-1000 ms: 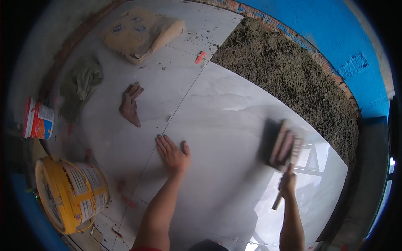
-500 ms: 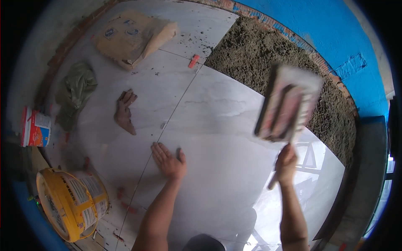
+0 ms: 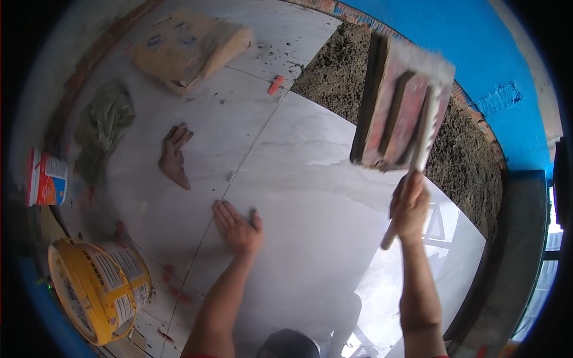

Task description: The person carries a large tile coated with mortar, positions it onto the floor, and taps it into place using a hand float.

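Note:
My left hand (image 3: 239, 230) lies flat with fingers spread on a large glossy grey-white floor tile (image 3: 304, 221), beside its left joint. In my right hand (image 3: 410, 209) is the light handle of a big rectangular tile mallet (image 3: 401, 119). Its block-like head has a worn reddish and pale face with a dark raised ridge. The mallet is lifted in front of the far right edge of the tile, partly hiding the rough grey mortar bed (image 3: 468, 167) behind it.
A brown paper sack (image 3: 194, 51), a torn brown scrap (image 3: 174, 155) and a crumpled green cloth (image 3: 107, 122) lie on tiles at the left. Near them are a red-and-white tub (image 3: 48, 179) and a yellow bucket (image 3: 104, 289). A red clip (image 3: 276, 85) sits by the joint. The wall (image 3: 465, 53) is blue.
My right hand has raised the mallet, its head now farther up in the picture and slightly left. The left hand stays on the tile, and the whole view has shifted a little.

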A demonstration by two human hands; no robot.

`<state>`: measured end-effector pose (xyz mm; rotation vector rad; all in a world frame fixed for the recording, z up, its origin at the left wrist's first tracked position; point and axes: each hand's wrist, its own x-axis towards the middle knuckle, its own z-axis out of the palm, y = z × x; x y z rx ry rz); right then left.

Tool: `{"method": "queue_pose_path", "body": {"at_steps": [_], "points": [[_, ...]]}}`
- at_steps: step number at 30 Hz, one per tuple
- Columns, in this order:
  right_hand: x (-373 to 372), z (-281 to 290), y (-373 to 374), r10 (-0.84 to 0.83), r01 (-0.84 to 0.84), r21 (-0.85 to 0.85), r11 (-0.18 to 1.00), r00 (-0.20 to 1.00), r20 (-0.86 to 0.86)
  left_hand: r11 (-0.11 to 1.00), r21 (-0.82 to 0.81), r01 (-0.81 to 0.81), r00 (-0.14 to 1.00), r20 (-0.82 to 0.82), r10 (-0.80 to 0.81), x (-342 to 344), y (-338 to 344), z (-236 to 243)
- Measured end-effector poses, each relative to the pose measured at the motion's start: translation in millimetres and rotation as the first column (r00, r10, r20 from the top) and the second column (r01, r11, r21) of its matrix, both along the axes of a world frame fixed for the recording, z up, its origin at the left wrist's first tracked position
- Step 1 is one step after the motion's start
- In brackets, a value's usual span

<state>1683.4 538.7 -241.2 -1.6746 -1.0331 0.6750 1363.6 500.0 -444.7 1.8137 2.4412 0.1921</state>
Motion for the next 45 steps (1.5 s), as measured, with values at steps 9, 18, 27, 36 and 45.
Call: {"method": "queue_pose_path", "body": {"at_steps": [9, 18, 27, 36, 45], "points": [[-25, -36, 65, 0.205, -0.321, -0.644, 0.694, 0.946, -0.250, 0.999, 0.047, 0.028, 1.000, 0.003, -0.029, -1, -1, 5], [-16, -42, -64, -0.015, 0.081, -0.384, 0.920, 0.985, 0.170, 1.000, -0.006, 0.003, 1.000, 0.008, -0.002, 5, -1, 4], [66, 9, -42, 0.137, -0.314, -0.549, 0.774, 0.931, -0.338, 0.980, 0.163, 0.115, 0.983, -0.163, -0.088, -8, -5, -37], [180, -75, -220, -0.571, 0.531, -0.439, 0.724, 0.819, 0.050, 0.965, 0.230, 0.123, 0.943, -0.330, -0.041, -8, 1, -59], [287, 34, -220, -0.514, 0.402, -0.513, 0.758, 0.853, -0.090, 0.931, 0.307, 0.196, 0.960, -0.253, -0.119, -9, -5, -46]]}}
